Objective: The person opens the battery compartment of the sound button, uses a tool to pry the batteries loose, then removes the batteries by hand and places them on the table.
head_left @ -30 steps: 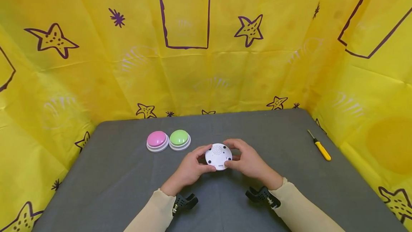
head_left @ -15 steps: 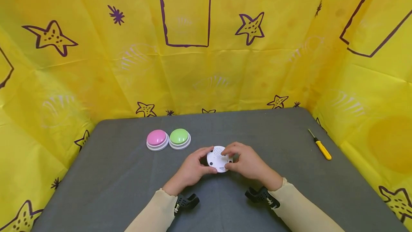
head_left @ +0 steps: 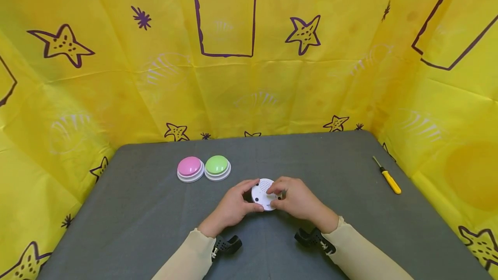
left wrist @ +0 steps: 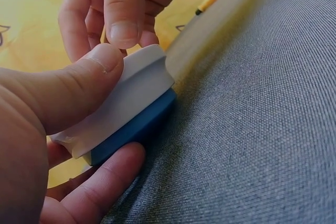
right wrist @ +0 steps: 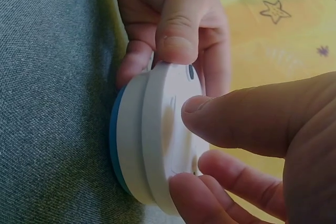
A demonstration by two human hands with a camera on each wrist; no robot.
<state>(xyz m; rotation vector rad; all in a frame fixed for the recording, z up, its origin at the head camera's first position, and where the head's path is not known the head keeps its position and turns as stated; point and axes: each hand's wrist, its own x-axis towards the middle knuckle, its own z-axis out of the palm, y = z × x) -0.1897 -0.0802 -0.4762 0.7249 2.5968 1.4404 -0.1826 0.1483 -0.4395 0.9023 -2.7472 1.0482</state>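
A round push button (head_left: 259, 193) is turned bottom up between the hands, showing its white underside with speaker holes and dark feet. Its blue dome (left wrist: 142, 124) faces down, close over the cloth, in the left wrist view. My left hand (head_left: 230, 205) grips the white base by its left side, thumb on the near rim and fingers around the far side and below. Over the underside reaches my right hand (head_left: 298, 198), its fingers bent and spread. In the right wrist view its thumb (right wrist: 231, 116) is right at the flat face, and a fingertip is at the rim.
A pink button (head_left: 189, 167) and a green button (head_left: 216, 165) stand side by side, domes up, left of the hands. A screwdriver (head_left: 390, 181) with a yellow handle lies at the right. Grey cloth (head_left: 128, 211) covers the table, with yellow patterned fabric (head_left: 233, 94) around it.
My right hand has shifted from gripping the right rim to reaching its fingers over the underside. The button has moved slightly nearer and right, with my left hand still holding it.
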